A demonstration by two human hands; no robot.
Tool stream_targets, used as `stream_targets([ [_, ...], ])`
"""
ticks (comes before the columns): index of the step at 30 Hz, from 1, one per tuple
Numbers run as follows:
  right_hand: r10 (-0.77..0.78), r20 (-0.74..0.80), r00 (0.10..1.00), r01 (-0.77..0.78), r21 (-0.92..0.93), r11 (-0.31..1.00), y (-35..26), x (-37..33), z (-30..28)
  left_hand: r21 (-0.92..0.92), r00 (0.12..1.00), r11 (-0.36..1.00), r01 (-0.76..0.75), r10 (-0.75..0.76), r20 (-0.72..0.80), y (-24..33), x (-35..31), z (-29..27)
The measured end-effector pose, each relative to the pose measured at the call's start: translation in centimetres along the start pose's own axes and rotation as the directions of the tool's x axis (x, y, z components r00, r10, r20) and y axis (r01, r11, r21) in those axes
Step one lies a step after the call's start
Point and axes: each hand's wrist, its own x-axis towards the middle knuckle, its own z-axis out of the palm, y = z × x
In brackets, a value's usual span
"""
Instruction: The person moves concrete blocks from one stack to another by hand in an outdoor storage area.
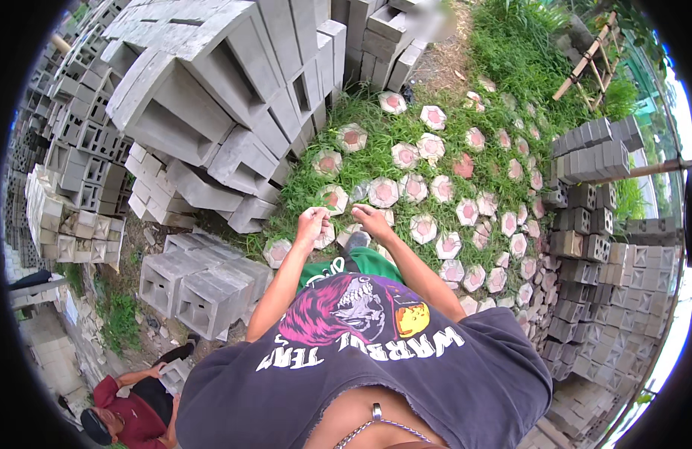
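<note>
Head view — left hand [314, 224] and right hand [371, 220] over hexagonal pavers [383, 192] — fingers curled, full closure unclear

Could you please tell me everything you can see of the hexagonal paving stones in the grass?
The hexagonal paving stones look like concrete, with pale grey rims and reddish centres. Most lie flat and apart ahead, with green grass between them; some look worn. The left hand and right hand appear above the nearest ones.
</note>
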Motion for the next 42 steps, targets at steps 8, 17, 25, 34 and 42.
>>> stream_targets([
  [8,0.043,-0.427,0.903,0.158,0.424,0.892,-2.6,-3.4,-12.3,0.429,0.913,0.890,-0.156,-0.036,0.407,8.3,6.6,14.6],
  [17,0.245,-0.704,0.666,0.421,0.627,0.656,-2.6,-4.8,-21.8,0.606,0.654,0.644,-0.466,-0.210,0.727,15.1,12.9,34.8],
  [25,0.391,-0.825,0.408,0.650,0.563,0.510,-7.0,-1.5,-35.0,0.618,0.441,0.524,-0.587,-0.433,0.786,21.7,18.2,54.9],
  [34,0.631,-0.770,0.089,0.856,0.383,0.346,-8.7,-9.7,-41.7,0.532,0.184,0.363,-0.765,-0.668,0.721,19.0,12.8,76.3],
  [42,0.723,-0.691,0.014,0.909,0.310,0.278,-1.8,-15.4,-48.0,0.459,0.024,0.428,-0.779,-0.710,0.703,10.2,5.3,84.5],
])
